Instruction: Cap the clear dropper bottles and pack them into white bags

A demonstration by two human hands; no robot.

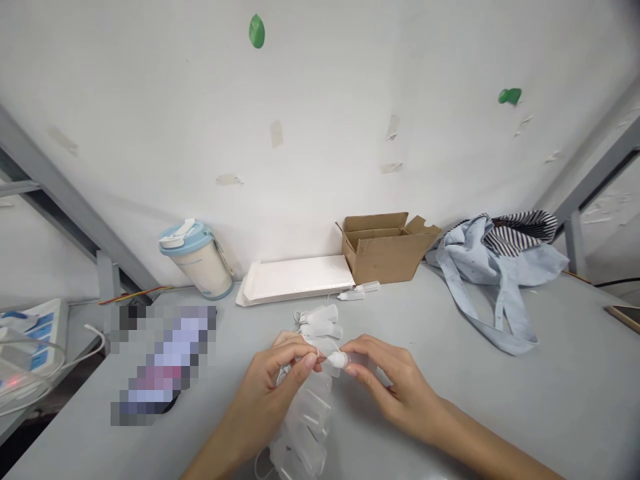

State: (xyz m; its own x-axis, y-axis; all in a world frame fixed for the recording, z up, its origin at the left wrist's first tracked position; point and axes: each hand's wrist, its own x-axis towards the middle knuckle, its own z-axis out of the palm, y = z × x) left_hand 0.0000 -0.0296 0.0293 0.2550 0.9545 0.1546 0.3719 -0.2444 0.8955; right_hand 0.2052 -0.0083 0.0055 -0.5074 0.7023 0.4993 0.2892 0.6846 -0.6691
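Observation:
My right hand (390, 377) grips a small translucent squeeze bottle (367, 361), held on its side with its white pointed nozzle (338, 360) facing left. Thumb and fingers of my left hand (280, 380) are pinched together right at the nozzle's tip. A thin pale strap arcs between the bottle's neck and those fingers; what they pinch is too small to make out. Beneath and between both hands lies a row of similar translucent bottles (313, 400), partly hidden by my left hand. Further back, more of them (323, 313) lie on their sides.
On the grey table (500, 413) are an open cardboard box (387, 260), a flat white box (297, 277), and two loose bottles (357, 292). A blue-lidded cup (200, 260) and a pixelated phone-like object (170, 360) stand left. A light-blue cloth bag (500, 267) lies right.

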